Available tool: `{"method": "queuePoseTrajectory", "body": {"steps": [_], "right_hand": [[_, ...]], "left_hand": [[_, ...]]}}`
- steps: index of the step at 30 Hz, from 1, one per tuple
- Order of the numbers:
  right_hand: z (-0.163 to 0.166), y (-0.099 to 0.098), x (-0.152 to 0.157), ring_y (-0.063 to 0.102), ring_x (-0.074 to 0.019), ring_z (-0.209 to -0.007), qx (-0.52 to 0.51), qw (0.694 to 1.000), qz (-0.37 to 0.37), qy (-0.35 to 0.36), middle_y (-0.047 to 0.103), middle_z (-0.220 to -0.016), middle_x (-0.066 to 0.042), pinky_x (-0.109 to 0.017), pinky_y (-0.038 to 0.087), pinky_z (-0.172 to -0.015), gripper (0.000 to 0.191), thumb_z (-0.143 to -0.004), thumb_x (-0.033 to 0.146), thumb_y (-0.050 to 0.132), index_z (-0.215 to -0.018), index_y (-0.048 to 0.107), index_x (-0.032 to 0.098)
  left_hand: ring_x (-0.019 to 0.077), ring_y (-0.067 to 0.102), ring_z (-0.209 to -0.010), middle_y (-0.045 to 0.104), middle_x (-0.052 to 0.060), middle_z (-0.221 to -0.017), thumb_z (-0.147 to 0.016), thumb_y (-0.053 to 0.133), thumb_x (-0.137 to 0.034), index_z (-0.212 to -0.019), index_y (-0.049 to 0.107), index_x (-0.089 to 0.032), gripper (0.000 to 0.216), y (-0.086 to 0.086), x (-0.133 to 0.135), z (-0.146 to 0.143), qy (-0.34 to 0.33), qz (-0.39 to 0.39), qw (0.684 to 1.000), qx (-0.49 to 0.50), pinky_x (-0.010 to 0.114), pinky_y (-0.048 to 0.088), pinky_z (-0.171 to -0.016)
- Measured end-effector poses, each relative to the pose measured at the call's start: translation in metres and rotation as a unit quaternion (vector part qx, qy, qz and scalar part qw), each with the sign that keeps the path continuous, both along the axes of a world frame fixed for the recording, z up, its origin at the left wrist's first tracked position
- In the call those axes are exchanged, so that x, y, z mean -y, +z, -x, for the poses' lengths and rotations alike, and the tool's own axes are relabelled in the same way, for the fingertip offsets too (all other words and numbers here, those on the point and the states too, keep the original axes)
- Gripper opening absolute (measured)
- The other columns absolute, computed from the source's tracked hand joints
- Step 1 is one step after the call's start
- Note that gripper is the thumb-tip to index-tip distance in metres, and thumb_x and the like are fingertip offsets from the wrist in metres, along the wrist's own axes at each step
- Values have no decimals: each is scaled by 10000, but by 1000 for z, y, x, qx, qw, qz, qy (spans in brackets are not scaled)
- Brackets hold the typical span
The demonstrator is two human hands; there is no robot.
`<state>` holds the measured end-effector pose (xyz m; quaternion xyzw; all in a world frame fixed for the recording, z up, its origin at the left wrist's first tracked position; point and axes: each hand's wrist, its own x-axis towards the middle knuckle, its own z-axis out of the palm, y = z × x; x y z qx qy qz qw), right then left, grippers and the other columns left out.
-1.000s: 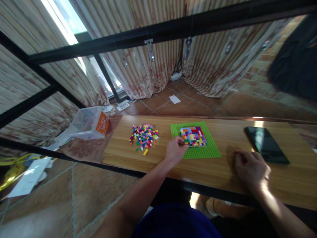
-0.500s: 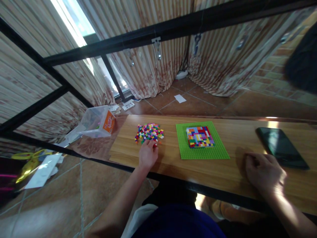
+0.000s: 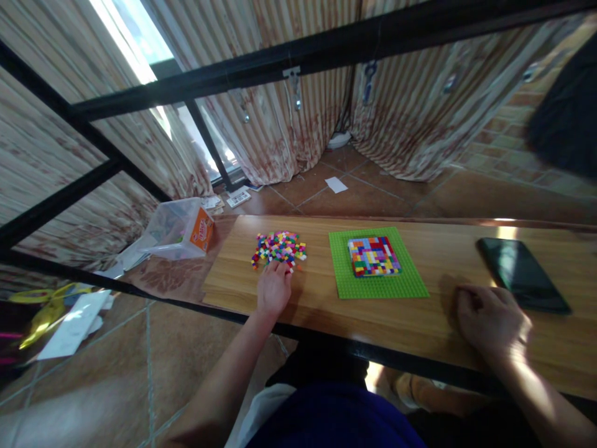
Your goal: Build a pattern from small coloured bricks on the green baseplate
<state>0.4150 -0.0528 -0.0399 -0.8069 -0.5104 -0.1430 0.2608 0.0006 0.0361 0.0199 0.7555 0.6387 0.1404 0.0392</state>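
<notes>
Left hand (image 3: pixel 274 290) was at the near edge of the loose pile of small multicoloured plastic bricks (image 3: pixel 280 244), fingers bent down; couldn't tell how far open, or whether it had a brick. Right hand (image 3: pixel 493 320) sat curled into a loose fist on the brown wood-grain tabletop (image 3: pixel 310 302), nothing visible in it, near a flat black glass-faced tablet (image 3: pixel 525 274). Square multicoloured brick build (image 3: pixel 374 256) lay on the green studded baseplate (image 3: pixel 345 287), between the hands.
</notes>
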Motion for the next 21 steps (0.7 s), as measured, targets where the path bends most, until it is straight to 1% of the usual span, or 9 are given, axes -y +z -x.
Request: {"method": "queuePoseTrajectory", "body": {"steps": [8, 11, 13, 16, 19, 21], "right_hand": [[1, 0, -3, 569, -197, -762, -14, 1000, -3, 2, 668, -888, -83, -291, 365, -601, 287, -871, 363, 513, -883, 735, 182], [2, 1, -3, 568, -192, -769, -25, 1000, -4, 2, 663, -878, -81, -286, 369, -611, 271, -862, 350, 527, -880, 739, 181], [3, 2, -3, 564, -190, -764, -31, 1000, -3, -2, 661, -882, -79, -287, 369, -615, 260, -860, 346, 537, -876, 740, 183], [4, 4, -3, 562, -187, -762, -35, 999, 4, -6, 662, -894, -74, -288, 368, -620, 252, -868, 344, 540, -875, 741, 191], [4, 5, -2, 565, -186, -765, -32, 999, 7, -6, 668, -902, -77, -287, 368, -623, 268, -878, 353, 532, -882, 742, 185], [4, 5, -2, 563, -185, -762, -31, 999, 7, -4, 670, -904, -83, -288, 372, -630, 272, -880, 351, 532, -885, 740, 177]], "left_hand": [[250, 599, -971, 637, 99, -991, -967, 432, -197, -980, 658, -198, 226, -4, -4, 2, -6, -14, 999, -37, 357, 479, -882], [248, 596, -973, 635, 99, -986, -969, 424, -195, -950, 656, -197, 233, -5, -3, 1, -9, -21, 1000, -20, 357, 476, -887], [246, 596, -982, 636, 97, -990, -967, 431, -191, -937, 654, -197, 225, -4, 0, -5, -15, -25, 1000, 5, 361, 476, -899], [233, 595, -982, 638, 89, -998, -969, 446, -198, -936, 653, -196, 209, 1, 8, -25, -41, -25, 997, 63, 363, 482, -908], [193, 600, -996, 641, 56, -1000, -976, 459, -205, -942, 651, -209, 196, 6, 13, -56, -106, -2, 983, 149, 331, 484, -926], [179, 606, -964, 640, 49, -968, -973, 474, -205, -938, 652, -200, 182, 7, 14, -78, -143, 19, 971, 190, 312, 496, -893]]}}
